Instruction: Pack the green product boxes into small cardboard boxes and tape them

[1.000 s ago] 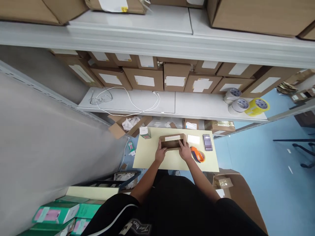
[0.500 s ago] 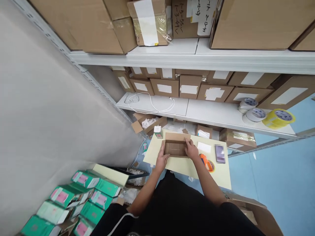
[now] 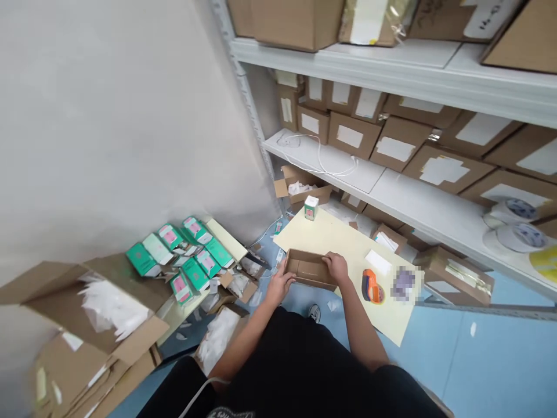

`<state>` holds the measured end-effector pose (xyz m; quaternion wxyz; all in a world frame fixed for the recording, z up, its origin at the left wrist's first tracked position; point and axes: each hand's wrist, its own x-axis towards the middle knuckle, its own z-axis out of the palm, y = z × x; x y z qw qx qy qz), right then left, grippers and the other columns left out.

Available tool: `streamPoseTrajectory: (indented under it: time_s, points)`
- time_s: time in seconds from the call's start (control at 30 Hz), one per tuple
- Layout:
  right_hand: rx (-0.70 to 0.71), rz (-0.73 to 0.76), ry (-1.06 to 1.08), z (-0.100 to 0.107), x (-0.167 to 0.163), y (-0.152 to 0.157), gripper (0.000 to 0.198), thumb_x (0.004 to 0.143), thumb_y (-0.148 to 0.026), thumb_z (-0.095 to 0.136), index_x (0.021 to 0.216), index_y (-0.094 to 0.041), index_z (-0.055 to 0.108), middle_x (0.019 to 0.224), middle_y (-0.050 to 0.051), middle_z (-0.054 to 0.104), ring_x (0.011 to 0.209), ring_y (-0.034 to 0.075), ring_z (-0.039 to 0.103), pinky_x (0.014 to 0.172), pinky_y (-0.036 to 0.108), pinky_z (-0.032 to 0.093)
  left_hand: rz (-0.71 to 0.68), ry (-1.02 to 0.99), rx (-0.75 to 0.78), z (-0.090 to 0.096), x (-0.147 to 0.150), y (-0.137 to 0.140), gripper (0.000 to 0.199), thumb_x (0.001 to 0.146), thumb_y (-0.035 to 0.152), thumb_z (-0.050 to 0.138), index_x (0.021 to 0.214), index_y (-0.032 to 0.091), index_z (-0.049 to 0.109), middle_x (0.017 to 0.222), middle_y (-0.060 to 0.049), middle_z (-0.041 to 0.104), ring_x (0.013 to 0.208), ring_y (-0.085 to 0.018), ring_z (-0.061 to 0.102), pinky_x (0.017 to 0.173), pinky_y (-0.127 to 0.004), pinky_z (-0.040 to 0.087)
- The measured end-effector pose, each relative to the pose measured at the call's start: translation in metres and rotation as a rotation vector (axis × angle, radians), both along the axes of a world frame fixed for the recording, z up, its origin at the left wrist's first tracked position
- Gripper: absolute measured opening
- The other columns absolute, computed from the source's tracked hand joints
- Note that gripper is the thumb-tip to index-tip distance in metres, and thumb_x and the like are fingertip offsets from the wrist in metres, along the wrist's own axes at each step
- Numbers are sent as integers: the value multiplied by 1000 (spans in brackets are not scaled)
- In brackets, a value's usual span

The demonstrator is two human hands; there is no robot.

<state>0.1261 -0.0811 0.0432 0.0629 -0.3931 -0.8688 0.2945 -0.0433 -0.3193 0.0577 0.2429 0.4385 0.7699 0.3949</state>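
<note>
One open box [image 3: 308, 269], over the near edge of the table [image 3: 342, 237] | left hand [image 3: 279, 285] grips its left end, right hand [image 3: 337, 268] its right end | long side runs hand to hand | both equally near

Handwritten box label [image 3: 491, 20] too blurred to read; shirt lettering [image 3: 227, 413] cut off.

A brown, oblong cardboard box [image 3: 310, 269] (open-topped) is held at the table edge [image 3: 371, 314]
</note>
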Motion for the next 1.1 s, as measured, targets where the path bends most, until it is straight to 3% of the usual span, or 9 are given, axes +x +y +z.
streamPoseTrajectory:
  time_s: [0.07, 0.2, 0.27, 0.37, 0.6, 0.77, 0.93, 1.1]
  points:
    - [32, 40, -10, 7, -12, -4, 22, 99, -31, 57, 87, -24, 74, 90, 7, 75, 92, 25, 66, 81, 32, 44, 33, 23, 12, 0, -3, -12, 15, 95, 29, 65, 99, 30, 79, 170, -2, 35, 142, -32, 55, 119, -51, 48]
    - [92, 141, -14, 25, -44, -16, 16, 96, -29, 61, 91, -25, 75, 94, 8, 76, 102, 27, 65, 87, 34, 47, 62, 87, 125, -2, -14, -44, 16, 95, 25, 65, 101, 28, 79, 172, -3, 32, 149, -30, 47, 121, -48, 45]
    - [110, 202, -6, 33, -66, -30, 15, 93, -29, 64, 100, -25, 76, 102, 9, 76, 108, 29, 64, 92, 36, 48, 88, 113, 166, -2, -22, -69, 16, 95, 23, 64, 102, 25, 79, 173, -5, 28, 152, -30, 43, 122, -48, 43]
    - [135, 311, 49, 42, -110, -67, 30, 88, -34, 71, 116, -24, 75, 116, 10, 75, 116, 31, 63, 102, 42, 47, 136, 148, 185, -1, -38, -123, 15, 92, 20, 67, 101, 23, 79, 174, -7, 26, 156, -30, 36, 125, -50, 38]
    - [86, 574, 304, 60, -227, -224, 50, 91, -44, 66, 133, -18, 67, 141, 16, 64, 133, 33, 56, 116, 49, 43, 376, 146, 109, 8, -74, -303, 18, 87, 16, 72, 100, 24, 81, 173, -5, 29, 156, -32, 35, 126, -53, 35]
    - [45, 773, 339, 66, -293, -343, 49, 95, -44, 61, 138, -20, 64, 152, 16, 56, 143, 32, 50, 121, 51, 39, 625, 130, 56, 10, -65, -419, 17, 87, 22, 74, 101, 24, 81, 171, -5, 32, 152, -35, 41, 124, -53, 38]
    - [19, 942, 364, 54, -355, -448, 48, 94, -41, 63, 137, -20, 65, 152, 16, 55, 142, 32, 51, 120, 51, 42, 792, 131, -41, 6, -46, -499, 17, 87, 16, 71, 100, 22, 80, 173, -4, 29, 150, -34, 43, 121, -53, 41]
    - [69, 1065, 194, 41, -424, -537, 56, 88, -35, 71, 142, -21, 61, 160, 16, 46, 145, 32, 50, 119, 48, 43, 891, 109, -140, -5, -56, -549, 22, 85, 11, 72, 101, 23, 80, 172, -5, 31, 146, -34, 47, 119, -52, 44]
